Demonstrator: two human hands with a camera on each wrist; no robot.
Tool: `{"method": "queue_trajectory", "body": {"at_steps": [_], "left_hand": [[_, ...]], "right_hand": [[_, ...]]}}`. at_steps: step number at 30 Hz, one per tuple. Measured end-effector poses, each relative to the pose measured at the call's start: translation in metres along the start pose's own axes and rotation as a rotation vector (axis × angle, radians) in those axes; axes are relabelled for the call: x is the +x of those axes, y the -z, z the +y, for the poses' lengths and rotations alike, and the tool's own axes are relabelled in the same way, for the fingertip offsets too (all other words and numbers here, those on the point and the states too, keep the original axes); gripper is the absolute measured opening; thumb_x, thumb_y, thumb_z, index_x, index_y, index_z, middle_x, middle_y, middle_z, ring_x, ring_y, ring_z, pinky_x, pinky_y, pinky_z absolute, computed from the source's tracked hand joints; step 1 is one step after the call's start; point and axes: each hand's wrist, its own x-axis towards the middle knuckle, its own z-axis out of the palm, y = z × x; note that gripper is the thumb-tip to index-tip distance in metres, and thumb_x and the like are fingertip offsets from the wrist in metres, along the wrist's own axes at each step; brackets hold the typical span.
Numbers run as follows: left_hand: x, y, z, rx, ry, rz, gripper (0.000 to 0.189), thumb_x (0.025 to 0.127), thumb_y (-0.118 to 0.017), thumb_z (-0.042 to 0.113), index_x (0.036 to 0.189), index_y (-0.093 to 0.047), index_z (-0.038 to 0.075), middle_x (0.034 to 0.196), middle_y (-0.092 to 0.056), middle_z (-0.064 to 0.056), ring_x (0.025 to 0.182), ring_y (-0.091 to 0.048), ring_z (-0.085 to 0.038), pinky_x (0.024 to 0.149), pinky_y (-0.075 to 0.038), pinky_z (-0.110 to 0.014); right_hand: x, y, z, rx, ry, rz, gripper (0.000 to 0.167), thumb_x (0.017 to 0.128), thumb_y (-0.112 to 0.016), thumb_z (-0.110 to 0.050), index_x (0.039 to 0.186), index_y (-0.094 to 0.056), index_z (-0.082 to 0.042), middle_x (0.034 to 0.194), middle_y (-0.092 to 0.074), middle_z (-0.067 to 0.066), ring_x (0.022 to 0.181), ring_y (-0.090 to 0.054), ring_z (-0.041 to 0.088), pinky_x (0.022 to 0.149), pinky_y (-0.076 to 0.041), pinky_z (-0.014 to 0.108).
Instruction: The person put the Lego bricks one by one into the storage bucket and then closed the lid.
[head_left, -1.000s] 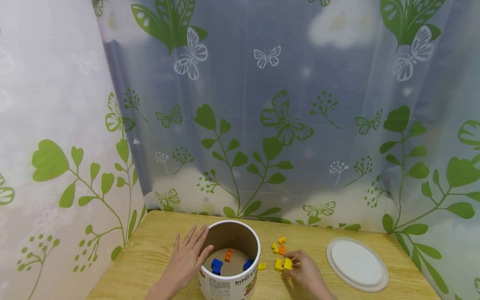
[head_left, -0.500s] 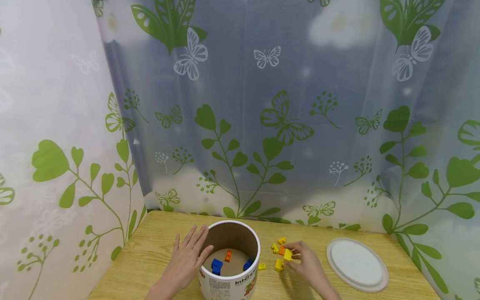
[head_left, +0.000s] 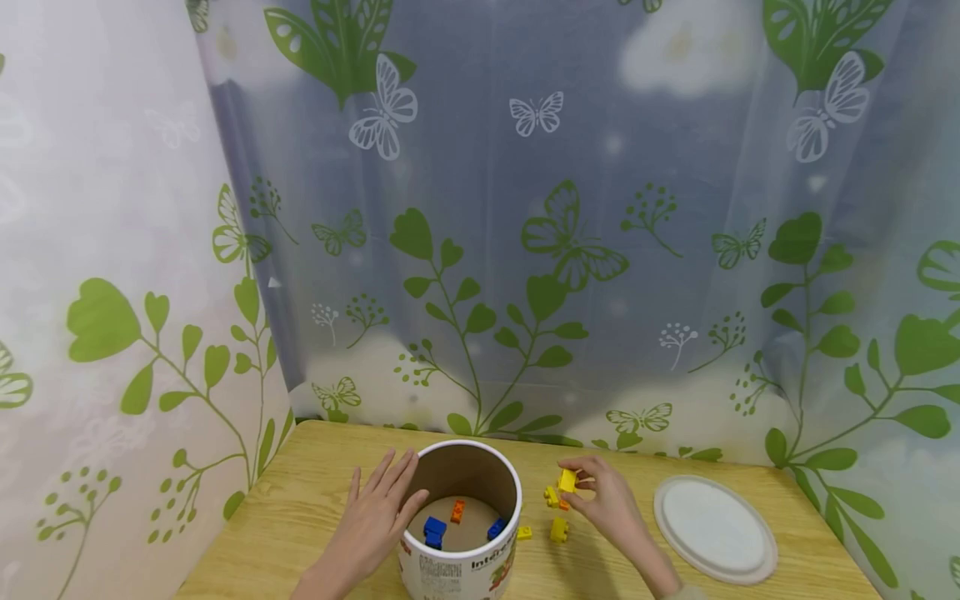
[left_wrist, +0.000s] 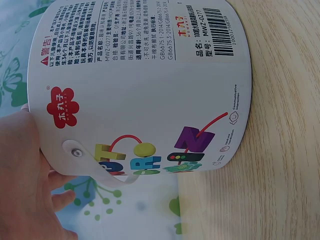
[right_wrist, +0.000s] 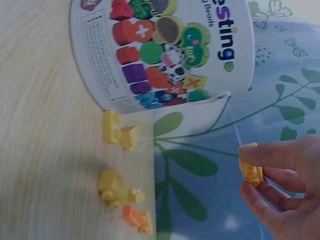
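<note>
Your left hand lies with fingers extended against the round white printed tub, whose wall looks stiff enough to steady from outside. Inside the tub sit small blue plastic bricks and an orange plastic brick. Further right, a small yellow studded plastic brick is raised above the wood-grain table, pinched between the thumb and fingers of your right hand. It should be light, rigid and sturdy but smooth, so grip opposite flat sides. Rightmost lies the round white lid.
</note>
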Motion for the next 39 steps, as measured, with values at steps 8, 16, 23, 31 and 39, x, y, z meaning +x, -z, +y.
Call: {"method": "queue_trajectory", "body": {"at_steps": [8,16,23,31,39], "left_hand": [[0.000,-0.002,-0.001,0.008,-0.003,0.011,0.061,0.107,-0.045,0.047,0.157,-0.041,0.013,0.163,-0.037,-0.003,0.154,-0.022,-0.030,0.118,-0.008,-0.071],[-0.001,-0.001,-0.001,0.006,-0.012,0.017,0.062,0.107,-0.044,0.049,0.157,-0.041,0.013,0.162,-0.037,-0.004,0.154,-0.022,-0.030,0.118,-0.009,-0.071],[0.000,-0.001,-0.001,0.003,-0.009,0.006,0.064,0.107,-0.041,0.052,0.157,-0.040,0.013,0.163,-0.036,-0.004,0.154,-0.022,-0.030,0.117,-0.008,-0.071],[0.000,-0.001,-0.001,0.015,-0.007,0.001,0.062,0.107,-0.044,0.049,0.157,-0.040,0.013,0.163,-0.036,-0.003,0.154,-0.022,-0.030,0.117,-0.009,-0.071],[0.000,-0.001,0.000,0.026,-0.003,0.010,0.064,0.107,-0.040,0.053,0.157,-0.041,0.012,0.162,-0.037,-0.003,0.154,-0.023,-0.030,0.118,-0.010,-0.071]], "right_hand": [[0.006,0.002,-0.013,-0.019,0.028,0.004,0.041,0.077,-0.084,0.005,0.115,-0.074,-0.008,0.109,-0.064,0.005,0.097,-0.064,0.021,0.082,-0.059,0.027],[0.012,0.000,-0.032,0.010,0.069,0.004,0.040,0.077,-0.084,0.005,0.114,-0.074,-0.007,0.108,-0.064,0.006,0.095,-0.064,0.022,0.081,-0.060,0.028],[0.019,-0.008,-0.053,0.039,0.132,-0.007,0.040,0.078,-0.083,0.007,0.115,-0.074,-0.005,0.109,-0.064,0.006,0.097,-0.064,0.022,0.083,-0.059,0.027],[0.023,-0.023,-0.077,0.058,0.200,-0.066,0.039,0.080,-0.083,0.004,0.117,-0.072,-0.002,0.109,-0.062,0.007,0.097,-0.065,0.023,0.083,-0.060,0.032],[0.022,-0.044,-0.087,0.024,0.303,-0.137,0.037,0.081,-0.083,0.003,0.116,-0.071,-0.003,0.108,-0.062,0.008,0.091,-0.067,0.023,0.080,-0.060,0.030]]}}
